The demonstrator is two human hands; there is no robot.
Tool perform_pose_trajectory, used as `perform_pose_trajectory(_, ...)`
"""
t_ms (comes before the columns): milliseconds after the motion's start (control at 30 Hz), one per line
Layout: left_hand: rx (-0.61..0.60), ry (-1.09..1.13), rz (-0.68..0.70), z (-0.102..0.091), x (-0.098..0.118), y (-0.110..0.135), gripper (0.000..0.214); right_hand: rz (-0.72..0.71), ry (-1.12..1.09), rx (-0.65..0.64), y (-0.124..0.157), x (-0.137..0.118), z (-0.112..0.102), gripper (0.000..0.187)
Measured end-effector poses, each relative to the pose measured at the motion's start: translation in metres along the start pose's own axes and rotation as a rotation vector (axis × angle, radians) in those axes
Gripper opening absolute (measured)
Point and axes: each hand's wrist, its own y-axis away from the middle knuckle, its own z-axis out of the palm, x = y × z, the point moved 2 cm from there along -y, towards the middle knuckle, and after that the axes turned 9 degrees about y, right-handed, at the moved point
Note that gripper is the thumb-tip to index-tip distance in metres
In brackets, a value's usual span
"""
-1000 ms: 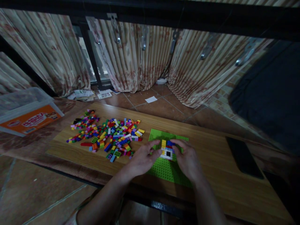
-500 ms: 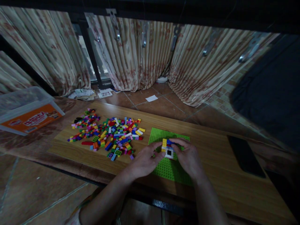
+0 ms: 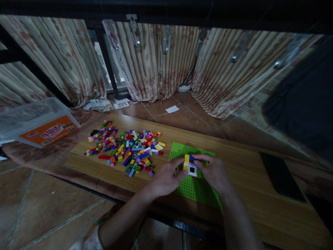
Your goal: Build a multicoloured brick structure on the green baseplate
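Beside the green baseplate (image 3: pixel 194 190) lie loose bricks (image 3: pixel 135 150).

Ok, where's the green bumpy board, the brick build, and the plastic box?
Green board (image 3: pixel 191 189), head view: bare near studs.
Brick build (image 3: pixel 192 169), head view: its black square.
Plastic box (image 3: pixel 49 134), head view: its orange label.

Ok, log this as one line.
left hand, right hand: both touching brick build | build: over green baseplate | loose bricks: left of baseplate
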Motion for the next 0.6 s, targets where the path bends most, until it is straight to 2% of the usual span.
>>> perform_pose_trajectory(333,0.032,-0.114,-0.009,-0.002,0.004,0.0,0.042,0.015,-0.021,0.015,0.001,0.008,0.004,0.027)
perform_pose_trajectory(500,0.239,-0.242,0.031,-0.037,0.002,-0.008,0.028,0.026,-0.097,0.011,0.006,0.013,0.007,0.03)
perform_pose_trajectory(600,0.389,-0.426,-0.04,-0.063,-0.002,-0.008,0.026,0.03,-0.138,0.005,0.008,0.015,0.007,0.033)
